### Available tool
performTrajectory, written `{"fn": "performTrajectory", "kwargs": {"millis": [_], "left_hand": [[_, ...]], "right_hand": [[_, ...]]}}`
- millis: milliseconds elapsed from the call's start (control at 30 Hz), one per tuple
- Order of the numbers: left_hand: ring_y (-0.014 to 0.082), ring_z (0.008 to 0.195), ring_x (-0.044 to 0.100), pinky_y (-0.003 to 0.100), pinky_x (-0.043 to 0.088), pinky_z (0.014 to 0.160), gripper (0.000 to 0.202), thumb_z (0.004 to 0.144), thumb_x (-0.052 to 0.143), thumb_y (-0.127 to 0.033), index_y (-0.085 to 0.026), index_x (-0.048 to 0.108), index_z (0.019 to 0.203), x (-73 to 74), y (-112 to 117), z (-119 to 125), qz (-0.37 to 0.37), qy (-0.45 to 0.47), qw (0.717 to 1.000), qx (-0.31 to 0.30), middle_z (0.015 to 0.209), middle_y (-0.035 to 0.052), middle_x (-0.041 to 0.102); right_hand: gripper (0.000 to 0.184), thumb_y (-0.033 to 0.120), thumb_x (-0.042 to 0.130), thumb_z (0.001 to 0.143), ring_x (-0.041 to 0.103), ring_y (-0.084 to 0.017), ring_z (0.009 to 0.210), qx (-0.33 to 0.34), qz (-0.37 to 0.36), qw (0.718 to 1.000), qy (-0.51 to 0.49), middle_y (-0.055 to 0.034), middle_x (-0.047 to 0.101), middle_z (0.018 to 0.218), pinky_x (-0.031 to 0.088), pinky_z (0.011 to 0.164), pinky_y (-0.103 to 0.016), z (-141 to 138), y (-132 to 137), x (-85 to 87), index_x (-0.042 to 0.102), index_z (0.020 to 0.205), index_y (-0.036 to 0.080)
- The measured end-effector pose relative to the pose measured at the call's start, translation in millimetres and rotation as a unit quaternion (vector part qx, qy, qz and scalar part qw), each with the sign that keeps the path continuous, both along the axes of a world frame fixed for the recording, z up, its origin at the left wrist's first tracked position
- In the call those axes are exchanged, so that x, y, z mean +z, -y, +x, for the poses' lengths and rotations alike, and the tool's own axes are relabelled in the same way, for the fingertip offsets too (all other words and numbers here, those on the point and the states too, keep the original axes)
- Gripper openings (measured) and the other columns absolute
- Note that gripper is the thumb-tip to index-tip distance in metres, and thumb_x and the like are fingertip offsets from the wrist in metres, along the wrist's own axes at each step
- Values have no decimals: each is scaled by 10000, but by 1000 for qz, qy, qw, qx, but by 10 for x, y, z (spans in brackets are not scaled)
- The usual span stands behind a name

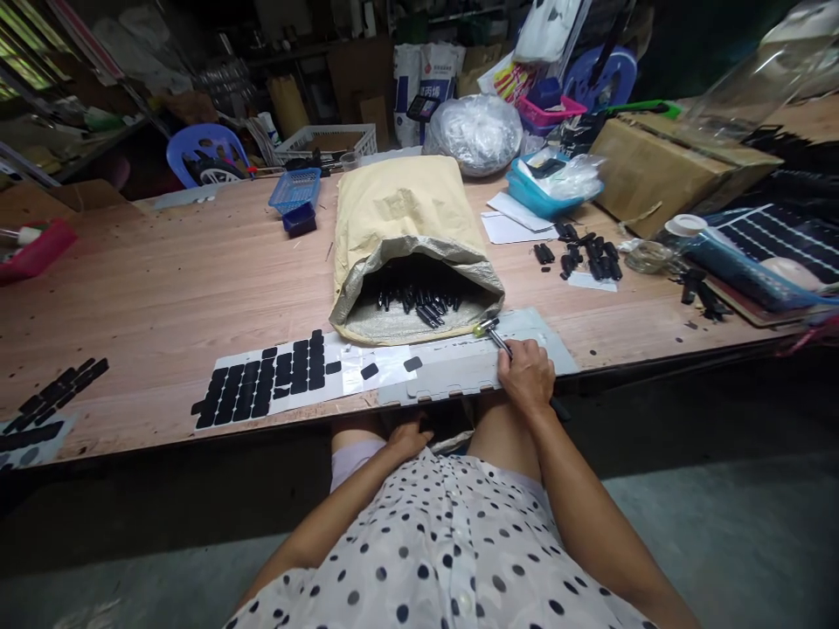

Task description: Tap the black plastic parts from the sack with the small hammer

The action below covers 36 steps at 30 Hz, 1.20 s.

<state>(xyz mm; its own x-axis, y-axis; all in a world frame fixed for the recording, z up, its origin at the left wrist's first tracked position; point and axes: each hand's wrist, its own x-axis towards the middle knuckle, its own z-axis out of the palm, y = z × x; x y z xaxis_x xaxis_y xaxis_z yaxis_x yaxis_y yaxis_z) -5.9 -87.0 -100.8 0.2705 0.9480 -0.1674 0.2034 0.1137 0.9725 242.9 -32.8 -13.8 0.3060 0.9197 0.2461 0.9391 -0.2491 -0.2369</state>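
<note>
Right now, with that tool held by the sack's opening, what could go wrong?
The tool in the right hand is close to the open sack and might snag it. Loose black parts lie just inside, so a tug could spill them. The flat black pieces near the table's front edge might get brushed off.
</note>
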Motion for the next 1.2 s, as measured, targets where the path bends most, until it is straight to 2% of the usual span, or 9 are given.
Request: {"fn": "performTrajectory", "kwargs": {"millis": [100, 200, 300, 367, 467, 633, 767, 1033, 1200], "left_hand": [[173, 492, 554, 297, 390, 495, 220, 565, 869, -235, -214, 769, 760, 332, -122, 3, -24, -16, 994, -102, 570, -13, 645], [172, 512, 607, 278, 454, 502, 293, 813, 712, -423, -159, 787, 917, 793, -472, 16, -67, -26, 966, -247, 675, 39, 725], [169, 676, 662, 271, 522, 644, 282, 891, 644, -385, -169, 766, 1025, 1162, -964, 61, 44, -138, 973, -182, 834, 43, 756], [202, 891, 682, 313, 542, 811, 238, 893, 641, -272, -194, 751, 1089, 1280, -1276, 118, 147, -230, 954, -125, 1058, 63, 754], [248, 1102, 631, 385, 496, 979, 312, 878, 615, -124, -229, 728, 1150, 1279, -1621, 205, 249, -337, 903, -98, 1221, 73, 699], [294, 1110, 580, 431, 457, 976, 195, 864, 666, -145, -218, 744, 1027, 1143, -1824, 193, 284, -421, 855, -105, 1114, 101, 677], [291, 1045, 575, 423, 461, 924, 99, 902, 664, -232, -204, 737, 962, 1097, -1708, 110, 280, -407, 866, -78, 1016, 103, 669], [235, 941, 604, 387, 498, 899, 131, 939, 634, -287, -222, 738, 986, 851, -1116, 269, 308, -282, 902, -110, 938, 62, 652], [239, 977, 604, 396, 515, 916, 248, 854, 739, -273, -213, 726, 1094, 742, -1041, 228, 301, -239, 921, -70, 986, 58, 643]], "right_hand": [[273, 252, 489, 951, 531, -257, 935, -1, 3, 1000, 5, -130, 624, 1009, 338, 727, -335, -6, 0, -11, 702, 1107, 184], [266, 245, 493, 944, 522, -252, 928, -6, 12, 1000, 11, -126, 624, 1000, 320, 719, -329, -10, -2, -39, 704, 1091, 180], [239, 236, 514, 931, 509, -242, 911, -7, 24, 1000, 13, -115, 619, 976, 302, 716, -321, -6, -7, -69, 704, 1065, 180], [229, 231, 520, 928, 505, -238, 903, -4, 29, 999, 13, -111, 620, 969, 296, 712, -318, 1, -9, -83, 705, 1053, 181], [229, 230, 517, 931, 504, -235, 899, -2, 31, 999, 13, -109, 622, 969, 290, 705, -315, 7, -8, -93, 707, 1051, 183], [214, 233, 545, 918, 494, -228, 894, -1, 42, 999, -5, -98, 611, 960, 298, 712, -308, 4, 2, -102, 712, 1046, 196], [205, 268, 559, 911, 499, -223, 880, -6, 53, 998, -44, -89, 614, 945, 317, 717, -307, 23, -13, -119, 734, 997, 203], [194, 322, 567, 865, 546, -225, 842, -9, 72, 990, -120, -94, 648, 923, 386, 724, -328, 32, 17, -80, 719, 893, 204], [229, 382, 531, 866, 563, -188, 683, 46, 65, 973, -218, -65, 690, 874, 441, 681, -315, -85, 194, 5, 663, 955, 218]]}}
